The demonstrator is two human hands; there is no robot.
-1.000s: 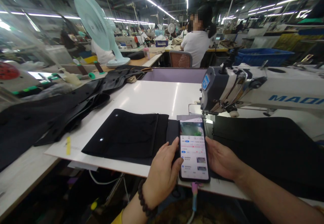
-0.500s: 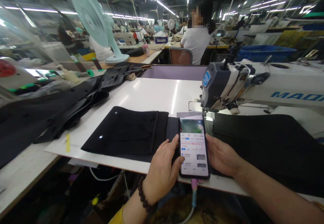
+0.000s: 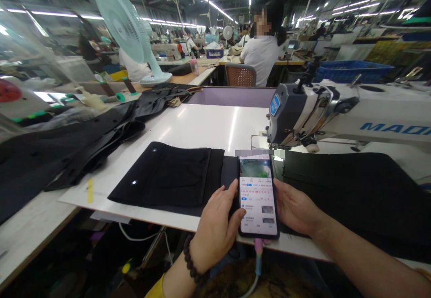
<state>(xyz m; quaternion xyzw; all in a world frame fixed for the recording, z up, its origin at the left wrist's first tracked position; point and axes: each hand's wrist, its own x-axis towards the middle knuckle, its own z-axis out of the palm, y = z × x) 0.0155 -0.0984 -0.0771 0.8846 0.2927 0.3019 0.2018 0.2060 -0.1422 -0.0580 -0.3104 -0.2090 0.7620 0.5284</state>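
A lit smartphone (image 3: pixel 257 199) is held upright between my two hands, its screen facing me. My left hand (image 3: pixel 220 219) grips its left edge, with the thumb over the lower left of the screen. Along the right edge my right hand (image 3: pixel 296 206) is closed round the phone, its fingertips hidden behind it. A charging cable (image 3: pixel 258 262) is plugged into the phone's bottom end. Folded black fabric (image 3: pixel 175 176) with two shiny metal eyelets lies left of the phone, and a larger black fabric piece (image 3: pixel 353 194) lies to the right.
A sewing machine (image 3: pixel 336 109) stands at the right on the white tabletop (image 3: pixel 202 120). Black fabric (image 3: pixel 101 131) is heaped along the left. Behind are a pale green fan (image 3: pixel 117 21), a blue crate (image 3: pixel 353 70) and a seated person (image 3: pixel 261 57) in white.
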